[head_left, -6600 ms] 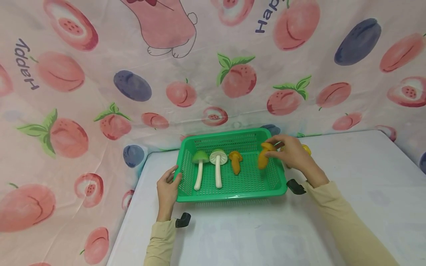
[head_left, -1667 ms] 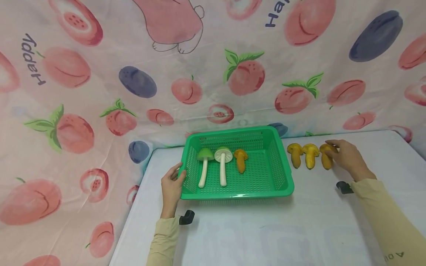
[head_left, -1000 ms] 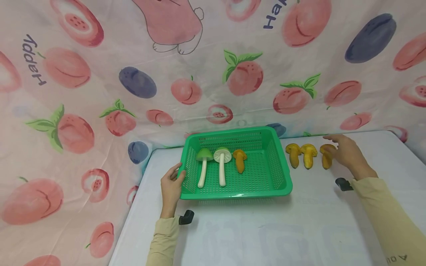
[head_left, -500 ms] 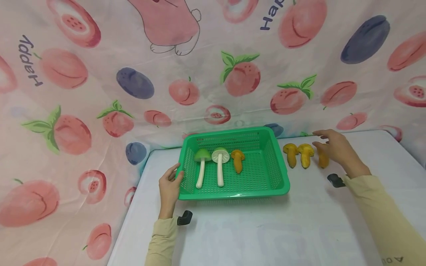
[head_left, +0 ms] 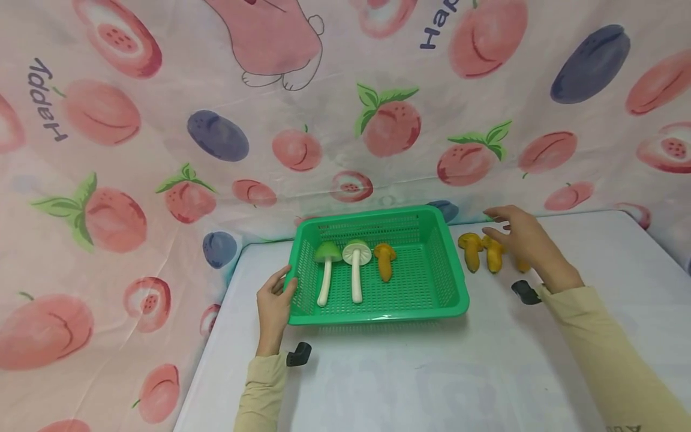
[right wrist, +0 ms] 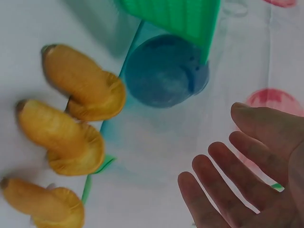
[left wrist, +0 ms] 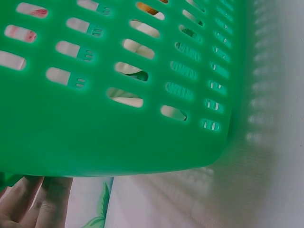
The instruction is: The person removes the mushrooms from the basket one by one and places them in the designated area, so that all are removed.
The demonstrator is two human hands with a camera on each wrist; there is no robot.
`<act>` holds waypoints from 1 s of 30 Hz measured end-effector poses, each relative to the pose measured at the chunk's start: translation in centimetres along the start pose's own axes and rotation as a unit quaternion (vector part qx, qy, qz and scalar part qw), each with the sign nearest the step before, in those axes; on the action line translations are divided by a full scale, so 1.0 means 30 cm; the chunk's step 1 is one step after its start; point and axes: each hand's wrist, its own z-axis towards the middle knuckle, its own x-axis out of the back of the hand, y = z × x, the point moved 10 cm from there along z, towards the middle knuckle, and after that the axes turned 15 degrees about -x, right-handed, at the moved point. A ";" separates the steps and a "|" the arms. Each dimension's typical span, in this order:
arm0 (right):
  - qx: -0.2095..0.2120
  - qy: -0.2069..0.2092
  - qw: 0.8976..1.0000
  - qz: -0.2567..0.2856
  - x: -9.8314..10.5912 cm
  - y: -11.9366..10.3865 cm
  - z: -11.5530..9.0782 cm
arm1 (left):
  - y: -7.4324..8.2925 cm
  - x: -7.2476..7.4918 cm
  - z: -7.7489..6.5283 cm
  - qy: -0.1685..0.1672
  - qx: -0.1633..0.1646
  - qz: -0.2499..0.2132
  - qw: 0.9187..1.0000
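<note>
A green plastic basket [head_left: 378,318] stands on the white table. My left hand [head_left: 274,305] grips its left rim; in the left wrist view the fingers [left wrist: 52,202] reach past the rim. Inside lie two toy mushrooms with green caps and white stems, one left [head_left: 325,276] and one beside it [head_left: 355,273], plus a yellow-brown mushroom [head_left: 385,264]. Right of the basket, a row holds a near yellow mushroom [head_left: 471,252], a middle one [right wrist: 61,135] and a far one [right wrist: 42,202]. My right hand [head_left: 531,243] hovers above this row, fingers spread and holding nothing.
A fruit-print cloth [head_left: 324,174] hangs behind the table and down its left side. The white tabletop [head_left: 432,378] stretches in front of the basket and to the right. A black wrist camera mount [head_left: 299,354] sits near the left wrist.
My right hand earlier held a yellow mushroom over the basket. Three now lie in a row on the table, that hand has released the rightmost and moved left. My left hand stays at the rim.
</note>
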 end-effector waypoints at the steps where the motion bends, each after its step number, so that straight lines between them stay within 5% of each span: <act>1: 0.004 -0.001 1.000 0.001 -0.002 -0.010 -0.003 | -0.002 0.000 0.000 0.001 0.002 -0.001 1.000; 14: 0.037 -0.005 0.999 0.030 -0.030 -0.116 -0.042 | -0.004 -0.001 0.002 -0.001 -0.003 -0.001 1.000; 24: 0.053 -0.019 0.998 0.037 -0.072 -0.205 -0.043 | -0.140 0.001 0.024 0.007 0.002 -0.007 1.000; 30: 0.076 -0.025 0.996 0.047 -0.100 -0.258 -0.049 | -0.153 0.001 0.026 0.014 -0.009 0.000 1.000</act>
